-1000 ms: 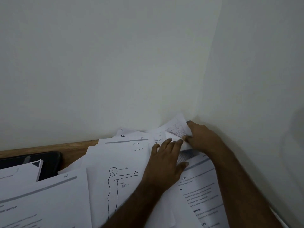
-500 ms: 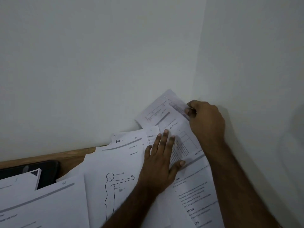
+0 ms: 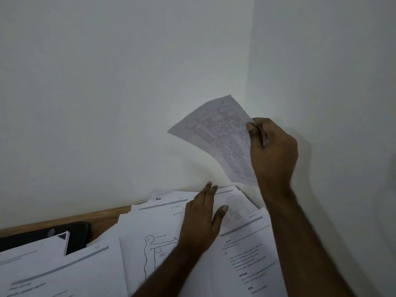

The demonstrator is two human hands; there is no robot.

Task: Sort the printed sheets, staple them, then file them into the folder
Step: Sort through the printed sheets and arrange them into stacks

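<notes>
In the head view, one sheet [image 3: 216, 138] is held up in the air by the right hand [image 3: 272, 151], pinched at its edge between thumb and fingers. The left hand [image 3: 201, 221] is laid flat, fingers straight, on the pile [image 3: 171, 232] of sheets spread over the worktop [image 3: 102, 217] by the wall. A dark flat thing [image 3: 42, 236] is seen at the left; whether it is the folder cannot be told. Sorting seems to be the step in hand. Next, the lifted sheet likely needs to be read and put with its own group.
</notes>
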